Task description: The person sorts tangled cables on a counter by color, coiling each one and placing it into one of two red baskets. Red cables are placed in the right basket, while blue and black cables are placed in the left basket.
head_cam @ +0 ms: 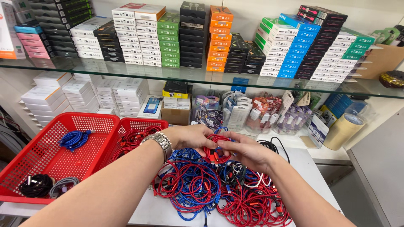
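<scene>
A: Red cable (215, 150), one coil of it, is pinched between both hands. The left hand (190, 136) grips the top of the loop and the right hand (245, 151) closes on its side, holding it just above the pile of cables (210, 189) on the desk (305, 166), likely to keep the loops from springing apart.

B: How many baskets?

A: Two red baskets (50, 155), side by side at the left. The near one holds one blue coil (73, 138), one black coil (35, 186) and one grey coil (63, 186), well apart; the far basket (139, 126) holds only red cables, which looks like sorting by colour.

B: And the pile?

A: Red and blue coils tangled together, too many to count. One tape roll (343, 130) stands at the right.
</scene>
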